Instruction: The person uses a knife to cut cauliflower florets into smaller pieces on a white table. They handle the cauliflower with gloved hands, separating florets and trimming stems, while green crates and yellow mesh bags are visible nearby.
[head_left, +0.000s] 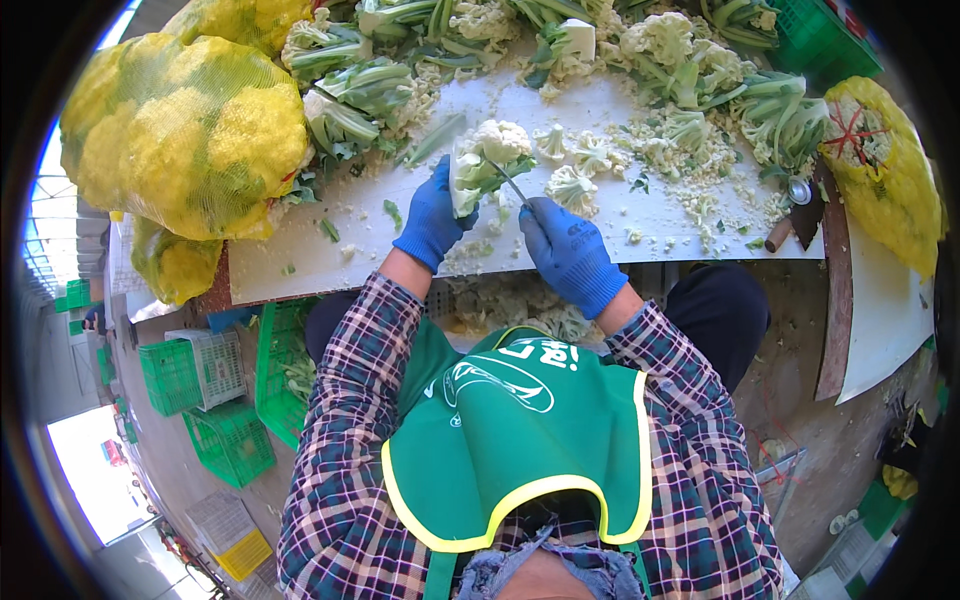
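Note:
Wearing a blue knit glove, my left hand (433, 217) holds a cauliflower head (495, 146) by its cut stem side above the white tabletop (315, 259). My right hand (571, 251), gloved alike, grips a small knife (510, 180); its blade meets the head among the florets, and its tip is hidden there. Several cut florets (571, 187) lie on the tabletop just beyond my right hand. Crumbs and bits of leaf are scattered around them.
Cauliflower trimmings with leaves (345, 120) heap along the far side. Yellow mesh sacks of cauliflower (187, 135) bulge at the left, another sack (885, 180) at the right. A broad dark blade (808, 217) lies near the right edge, by a wooden handle (778, 235). Green crates (229, 442) stand low left.

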